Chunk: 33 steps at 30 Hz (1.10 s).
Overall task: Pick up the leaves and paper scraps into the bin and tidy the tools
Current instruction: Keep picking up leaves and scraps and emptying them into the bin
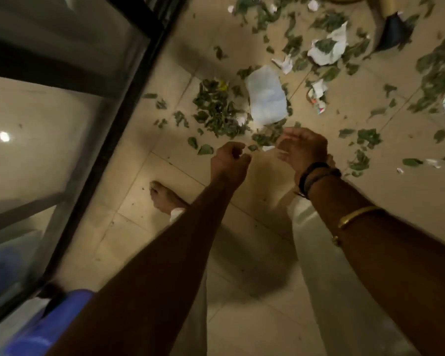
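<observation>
Leaves (216,109) and paper scraps (284,63) lie scattered over the tiled floor (267,253), in front of the person and away to the right. The thickest heap of leaves sits just left of a pale flat sheet (266,96). Beyond the sheet lies a larger crumpled white paper (329,47) with a leaf on it, and to the right of the sheet a small scrap with coloured print (317,95). None of this litter is in either hand.

Both bare arms reach forward over the floor, with the hands near each other but apart. The left hand (230,160) has its fingers curled in toward the palm; the view is blurred, but it appears to hold nothing. The right hand (302,150) is turned with its palm toward the left hand, its fingers loosely bent and empty. Dark bands (316,176) circle the right wrist, and a gold bangle (357,215) sits farther up that forearm.

A bare foot (162,195) stands on the tiles below the left hand, with a white trouser leg (319,253) under the right arm. A glass door with a black frame (129,104) runs along the left side. A blue object (49,327) shows at the bottom left corner, and a dark thing (393,32) lies at the top right among the leaves, too blurred to name.
</observation>
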Motion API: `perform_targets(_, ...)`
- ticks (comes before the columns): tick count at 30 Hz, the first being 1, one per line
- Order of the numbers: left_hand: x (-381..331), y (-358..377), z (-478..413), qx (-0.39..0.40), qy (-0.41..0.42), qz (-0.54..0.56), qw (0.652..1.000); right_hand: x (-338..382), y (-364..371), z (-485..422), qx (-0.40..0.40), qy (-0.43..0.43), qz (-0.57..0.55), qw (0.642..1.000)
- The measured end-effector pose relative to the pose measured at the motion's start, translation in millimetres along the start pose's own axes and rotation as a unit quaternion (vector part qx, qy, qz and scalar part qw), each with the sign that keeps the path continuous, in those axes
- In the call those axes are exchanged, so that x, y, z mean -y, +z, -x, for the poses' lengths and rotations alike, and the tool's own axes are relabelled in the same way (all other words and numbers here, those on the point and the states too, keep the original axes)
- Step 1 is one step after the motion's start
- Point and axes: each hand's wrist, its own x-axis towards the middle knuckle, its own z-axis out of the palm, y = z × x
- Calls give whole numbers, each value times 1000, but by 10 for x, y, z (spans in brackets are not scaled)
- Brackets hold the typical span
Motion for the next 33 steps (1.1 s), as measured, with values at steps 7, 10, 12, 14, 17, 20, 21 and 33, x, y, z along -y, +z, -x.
perform_targets(7, 513, 753, -987, -44, -18, -131, 990, -528, -16, -1306, 0, -62, 240, 969)
perform_targets(10, 693, 972, -1288, -82, 55, -164, 982, -772, 97, -1606, 2, -67, 312, 948)
perform_targets(12, 764, 1101, -1431, -126, 85, -141, 978, -921, 212, -1667, 5, -93, 342, 935)
perform_targets(14, 773, 1196, -1512, -149, 92, -103, 979, -1023, 344, -1653, -14, -126, 346, 930)
perform_targets(17, 699, 1280, -1520, -126, 52, -64, 989, -1137, 512, -1620, -17, -131, 315, 940)
perform_targets(20, 677, 1316, -1518, -87, -8, 46, 995, -1127, 576, -1610, 2, -77, 264, 961)
perform_targets(21, 669, 1308, -1505, -70, -36, 95, 992, -1098, 574, -1595, 9, -66, 258, 964)
perform_targets(33, 150, 736, -1388, -27, -206, 369, 906, -556, 595, -898, 77, -234, 274, 929)
